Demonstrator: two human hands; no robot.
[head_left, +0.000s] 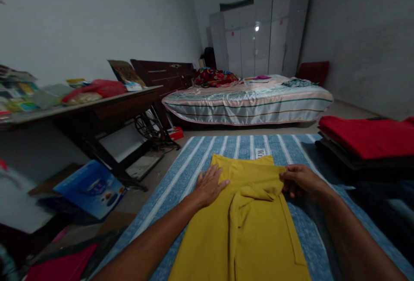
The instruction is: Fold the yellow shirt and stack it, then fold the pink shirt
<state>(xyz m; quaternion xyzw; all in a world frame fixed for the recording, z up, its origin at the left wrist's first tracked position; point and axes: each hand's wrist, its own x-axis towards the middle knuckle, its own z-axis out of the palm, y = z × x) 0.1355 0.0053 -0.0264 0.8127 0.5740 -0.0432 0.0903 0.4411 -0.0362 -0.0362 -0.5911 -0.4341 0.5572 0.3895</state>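
Note:
A pair of yellow trousers (207,238) lies spread on a blue and white striped cloth (168,195), its waist end away from me. My left hand (209,185) rests flat on the upper left part of the trousers, fingers stretched out. At the right end of the waistband, my right hand (299,180) pinches the fabric between thumb and fingers. A loose fold of yellow cloth bunches up near the middle, just below the waist. The lower ends of the legs run out of view at the bottom.
On the right stands a stack of folded clothes (371,136), red on top, with dark garments beside it. A table with a treadle base (129,100) stands at left, a blue box (92,190) below it. Behind are a bed (246,106) and a wardrobe (247,44).

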